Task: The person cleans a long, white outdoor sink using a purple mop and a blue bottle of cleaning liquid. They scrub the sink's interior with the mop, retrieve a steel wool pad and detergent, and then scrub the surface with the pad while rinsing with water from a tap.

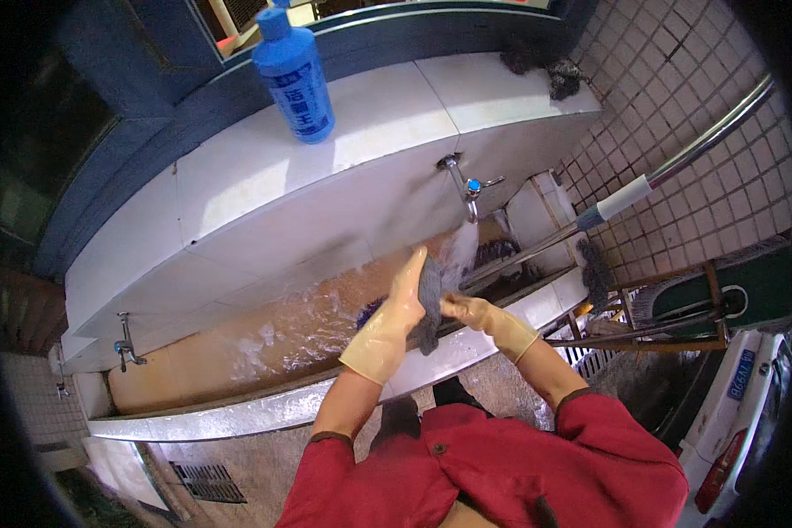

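Note:
Both my hands wear pale yellow rubber gloves over the front edge of a long tiled trough sink [284, 412]. My left hand [396, 317] holds a wet dark grey cloth [429, 303] against its palm, fingers pointing towards the back wall. Close by on the right, my right hand [478, 318] has its fingers curled at the cloth's edge; whether they grip it is unclear. Behind the hands, water [461, 254] pours from a metal tap [473, 191] with a blue-marked top. A dark blue bristly thing [369, 311] shows partly behind my left glove.
A blue bottle [297, 86] stands on the tiled ledge. A metal pole [713, 142] slants across the sink's right end. Dark scouring wads [564, 78] lie on the ledge's far right. Another tap [125, 350] is at left. A metal rack [640, 317] and a white car [732, 409] are right.

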Available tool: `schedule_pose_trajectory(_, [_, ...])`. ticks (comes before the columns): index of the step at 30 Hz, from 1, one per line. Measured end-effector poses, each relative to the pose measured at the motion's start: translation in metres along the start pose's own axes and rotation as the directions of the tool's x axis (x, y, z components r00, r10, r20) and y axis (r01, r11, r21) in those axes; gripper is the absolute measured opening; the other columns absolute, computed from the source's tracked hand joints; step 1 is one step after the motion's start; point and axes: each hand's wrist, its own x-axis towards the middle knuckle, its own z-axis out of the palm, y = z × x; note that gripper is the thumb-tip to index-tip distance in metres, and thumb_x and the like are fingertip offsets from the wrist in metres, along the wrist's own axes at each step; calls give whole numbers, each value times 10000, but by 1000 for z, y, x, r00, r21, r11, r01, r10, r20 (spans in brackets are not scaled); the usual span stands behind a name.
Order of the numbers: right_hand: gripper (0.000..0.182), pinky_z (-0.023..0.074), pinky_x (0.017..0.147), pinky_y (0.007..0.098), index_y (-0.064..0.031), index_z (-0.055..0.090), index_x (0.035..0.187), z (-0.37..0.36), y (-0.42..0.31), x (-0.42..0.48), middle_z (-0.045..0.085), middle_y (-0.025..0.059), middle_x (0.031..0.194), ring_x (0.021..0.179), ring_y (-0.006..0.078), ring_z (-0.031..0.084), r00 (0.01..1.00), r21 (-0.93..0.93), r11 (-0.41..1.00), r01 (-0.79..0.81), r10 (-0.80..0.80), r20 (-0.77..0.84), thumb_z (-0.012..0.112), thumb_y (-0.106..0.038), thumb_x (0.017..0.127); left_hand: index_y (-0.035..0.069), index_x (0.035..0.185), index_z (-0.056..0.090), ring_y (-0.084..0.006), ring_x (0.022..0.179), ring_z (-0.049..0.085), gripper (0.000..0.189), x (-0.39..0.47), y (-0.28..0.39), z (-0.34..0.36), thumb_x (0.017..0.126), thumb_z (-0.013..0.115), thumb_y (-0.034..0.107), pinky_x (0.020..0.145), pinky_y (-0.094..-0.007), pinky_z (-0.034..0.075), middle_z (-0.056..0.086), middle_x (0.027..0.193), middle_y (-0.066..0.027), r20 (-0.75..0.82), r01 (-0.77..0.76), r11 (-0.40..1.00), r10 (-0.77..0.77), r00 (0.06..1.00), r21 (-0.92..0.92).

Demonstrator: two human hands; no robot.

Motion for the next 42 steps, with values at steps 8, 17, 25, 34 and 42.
schedule_pose_trajectory(8, [576, 488, 938, 388, -17, 474, 1343, -26, -12, 33, 632, 118, 1169, 1056, 257, 607, 821, 449, 851, 271, 40, -570, 650, -26, 794, 46, 1243, 598, -284, 1070, 643, 404, 104, -29, -116, 963, 591, 337, 928, -429, 525, 650, 1204, -134, 6, -196, 883, 214, 977, 428])
schedule_pose_trajectory(17, [637, 540, 839, 422, 6, 615, 1190, 8, -5, 59, 672, 276, 1032, 983, 391, 658, 861, -585, 684, -436, 127, -493, 676, -495, 801, 57, 1089, 624, -279, 961, 625, 349, 76, -79, -65, 922, 608, 363, 875, -410, 514, 645, 1071, -127, -45, -321, 904, 347, 937, 283])
schedule_pose_trajectory(25, [549, 455, 1005, 443, -23, 574, 1298, 17, 26, 96, 616, 292, 1200, 1155, 419, 583, 941, -769, 548, -329, 124, -314, 507, -441, 949, 47, 1266, 554, -287, 1085, 611, 418, 116, -87, -168, 951, 579, 321, 936, -409, 502, 629, 1195, -143, -171, -231, 941, 277, 945, 247])
schedule_pose_trajectory(34, [582, 466, 980, 433, -11, 645, 1163, 117, -85, 76, 637, 253, 1181, 1127, 404, 599, 998, -721, 690, -60, 31, -54, 550, -521, 900, 80, 1261, 555, -252, 1187, 559, 323, 17, -31, -111, 991, 513, 253, 1081, -422, 413, 612, 1255, -110, -352, -200, 967, 245, 903, 159])
schedule_pose_trajectory(42, [563, 458, 979, 457, -54, 691, 1115, 140, -74, 95, 656, 247, 1139, 1102, 412, 609, 990, -696, 707, -127, 49, -131, 477, -537, 919, 53, 1287, 536, -256, 1120, 591, 385, 18, -17, -158, 968, 557, 268, 968, -390, 463, 618, 1223, -112, -258, -246, 921, 327, 909, 302])
